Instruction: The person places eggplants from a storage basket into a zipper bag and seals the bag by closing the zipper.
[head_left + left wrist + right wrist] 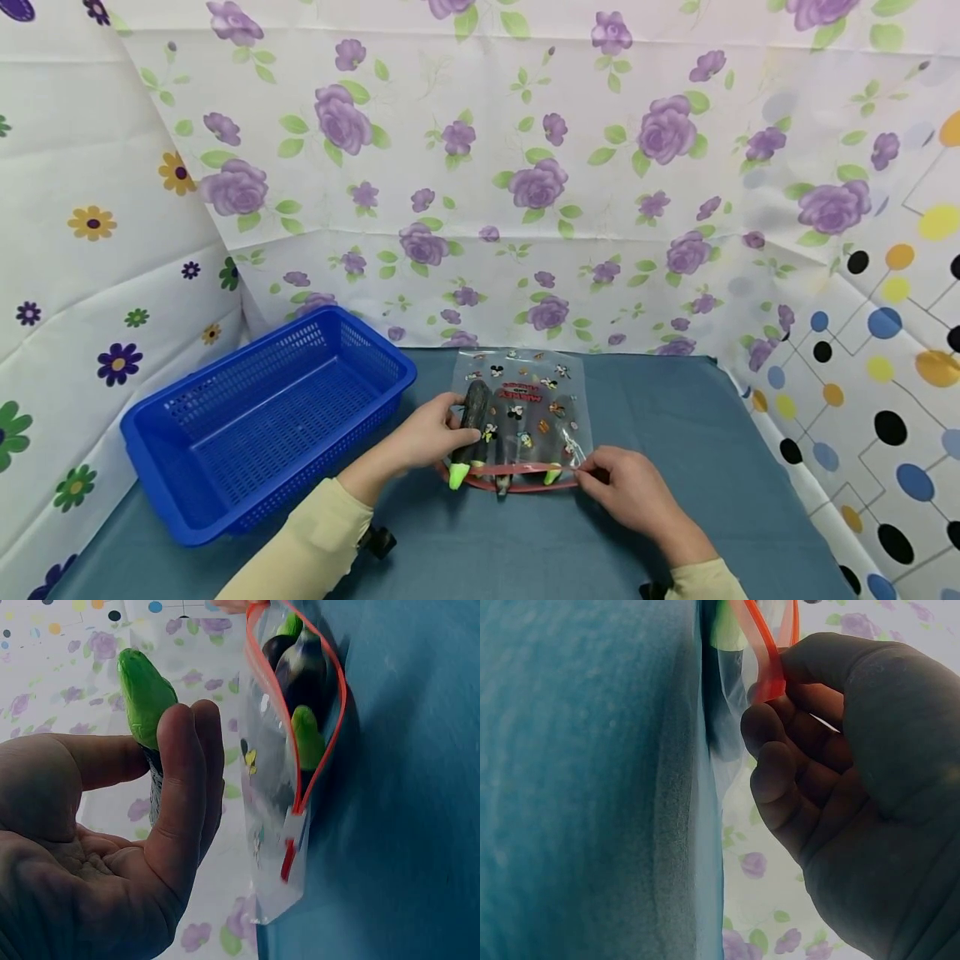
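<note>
My left hand (429, 433) holds a long dark vegetable with a bright green end (474, 408), which looks like an eggplant, between thumb and fingers. It lies over the left side of a clear zip bag (536, 367) with cartoon prints and a red zip (517, 468). In the left wrist view the held vegetable's green end (145, 697) points up. The bag's mouth gapes there, with several dark vegetables (304, 671) inside, some green-tipped. My right hand (630, 492) pinches the right end of the zip; the right wrist view shows the red strip (769, 682) between thumb and fingers.
A blue perforated plastic basket (262, 425) stands on the left of the table, beside my left forearm. Blue-grey cloth (660, 408) covers the table. Flower-printed sheets (480, 183) hang behind and at the left; a dotted sheet (885, 417) hangs at the right.
</note>
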Demonstrator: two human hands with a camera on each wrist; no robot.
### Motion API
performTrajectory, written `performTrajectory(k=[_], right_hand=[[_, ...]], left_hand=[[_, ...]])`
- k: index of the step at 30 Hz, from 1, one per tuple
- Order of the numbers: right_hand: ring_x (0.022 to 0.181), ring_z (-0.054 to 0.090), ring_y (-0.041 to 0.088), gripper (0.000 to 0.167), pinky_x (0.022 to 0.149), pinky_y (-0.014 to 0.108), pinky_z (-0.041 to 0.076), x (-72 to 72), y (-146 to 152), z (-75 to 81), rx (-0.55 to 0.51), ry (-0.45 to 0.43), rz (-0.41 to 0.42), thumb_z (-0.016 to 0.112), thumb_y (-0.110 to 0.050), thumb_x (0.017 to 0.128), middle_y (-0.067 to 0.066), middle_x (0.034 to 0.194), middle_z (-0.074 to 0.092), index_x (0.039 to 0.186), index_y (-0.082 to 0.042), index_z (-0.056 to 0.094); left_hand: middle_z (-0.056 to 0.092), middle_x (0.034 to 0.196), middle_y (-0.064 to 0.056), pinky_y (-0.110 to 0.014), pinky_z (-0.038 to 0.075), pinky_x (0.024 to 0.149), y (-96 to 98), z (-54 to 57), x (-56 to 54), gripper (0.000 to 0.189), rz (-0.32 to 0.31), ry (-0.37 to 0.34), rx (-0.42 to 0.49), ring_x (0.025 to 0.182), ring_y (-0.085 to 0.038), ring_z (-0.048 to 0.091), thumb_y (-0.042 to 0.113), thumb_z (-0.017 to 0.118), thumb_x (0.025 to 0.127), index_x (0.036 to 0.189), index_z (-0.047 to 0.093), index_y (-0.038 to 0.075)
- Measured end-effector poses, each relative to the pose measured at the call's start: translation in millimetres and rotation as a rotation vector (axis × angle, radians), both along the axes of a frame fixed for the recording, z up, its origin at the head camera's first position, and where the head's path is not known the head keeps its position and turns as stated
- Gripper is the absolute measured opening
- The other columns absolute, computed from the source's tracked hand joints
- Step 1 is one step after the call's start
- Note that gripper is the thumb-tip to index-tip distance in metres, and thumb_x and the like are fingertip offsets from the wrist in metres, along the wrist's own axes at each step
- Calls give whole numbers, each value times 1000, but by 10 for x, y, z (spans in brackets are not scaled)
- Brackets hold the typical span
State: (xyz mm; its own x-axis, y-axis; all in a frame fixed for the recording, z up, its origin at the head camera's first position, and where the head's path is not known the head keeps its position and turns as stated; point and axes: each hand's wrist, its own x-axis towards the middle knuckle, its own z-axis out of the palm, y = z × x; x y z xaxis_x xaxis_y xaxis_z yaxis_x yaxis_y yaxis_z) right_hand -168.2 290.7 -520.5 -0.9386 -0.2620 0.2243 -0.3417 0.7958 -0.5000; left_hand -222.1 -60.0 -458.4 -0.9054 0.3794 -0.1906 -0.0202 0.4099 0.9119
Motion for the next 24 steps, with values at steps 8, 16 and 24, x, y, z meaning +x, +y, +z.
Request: performTrajectory(k=[8,16,24], right_hand=[[67,53,-3,22,63,27,50,1,-6,-4,6,16,8,88,-18,98,-22,82,62,86,-35,78],[69,54,-3,22,64,28,50,7,2,11,3,3,10,86,-18,100,-21,83,63,87,-34,78],[68,53,-3,22,63,28,49,6,0,20,4,1,3,86,-19,100,-21,82,62,86,-34,78]], left_hand=[[63,107,-15,-55,65,60,98,-64,46,79,-24,-24,47,55,-19,61,23,78,106,169,37,1],[68,104,-13,-58,65,62,179,-108,93,80,-64,-33,72,52,-18,61,23,78,106,169,35,-2],[68,100,-13,-57,64,59,254,-159,167,80,-87,-29,87,51,-17,60,23,78,106,168,35,-3]])
